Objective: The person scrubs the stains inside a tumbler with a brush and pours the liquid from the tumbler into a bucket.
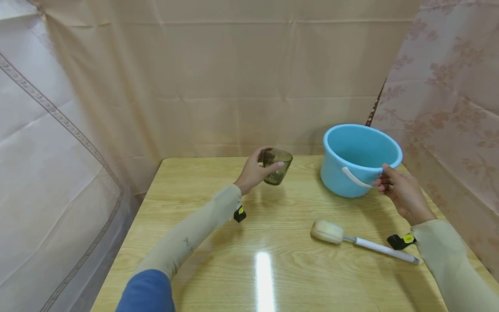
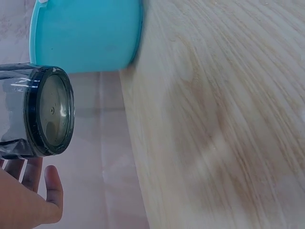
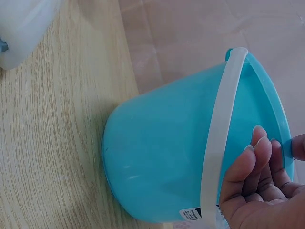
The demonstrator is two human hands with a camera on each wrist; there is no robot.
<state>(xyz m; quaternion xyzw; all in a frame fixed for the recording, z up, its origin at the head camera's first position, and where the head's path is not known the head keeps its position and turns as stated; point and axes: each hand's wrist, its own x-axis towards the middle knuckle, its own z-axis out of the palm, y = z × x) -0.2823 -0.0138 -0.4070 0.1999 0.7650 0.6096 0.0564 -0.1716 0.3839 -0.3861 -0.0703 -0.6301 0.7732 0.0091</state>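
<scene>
My left hand (image 1: 251, 174) grips a dark see-through drinking glass (image 1: 278, 170) above the far part of the table, thumb along its near side. The glass is tilted, and its round base (image 2: 52, 110) faces the left wrist view. At the right, my right hand (image 1: 405, 193) pinches the rim of a light blue bucket (image 1: 338, 177), thumb on one side and curled fingers on the other. The bucket's white handle (image 3: 219, 138) hangs down its near side, close by those fingers.
A bottle brush with a pale sponge head (image 1: 328, 231) and white handle (image 1: 383, 248) lies on the wooden table (image 1: 202, 268) in front of the bucket. Beige cloth (image 1: 234, 78) hangs along the back, and flowered cloth (image 1: 456, 99) closes the right side.
</scene>
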